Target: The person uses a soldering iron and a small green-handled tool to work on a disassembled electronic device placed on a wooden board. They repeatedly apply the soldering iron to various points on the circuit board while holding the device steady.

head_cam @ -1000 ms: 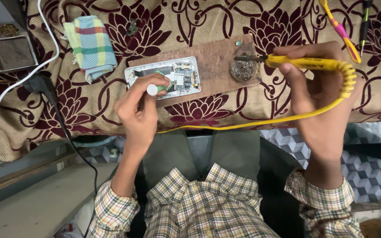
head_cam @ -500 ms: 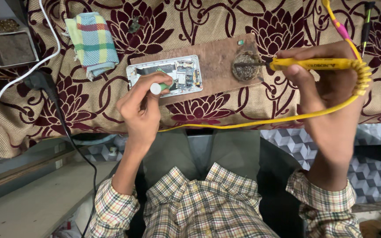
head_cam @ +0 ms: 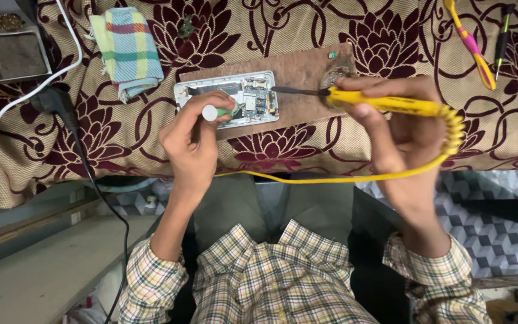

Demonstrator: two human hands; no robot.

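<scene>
Centrally, left hand (head_cam: 190, 135) pinches a green-tipped tool (head_cam: 214, 112) over the opened phone (head_cam: 229, 99); right hand (head_cam: 403, 129) clamps the yellow soldering iron (head_cam: 385, 103). Board looks fragile; grip edges.

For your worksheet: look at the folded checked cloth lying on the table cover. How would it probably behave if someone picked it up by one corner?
The checked cloth is probably floppy: its folds look soft and one edge already curls. Lifted by a corner it would likely unfold and hang. It looks thin, so probably light, and unlikely to slide on the textured table cover.
</scene>
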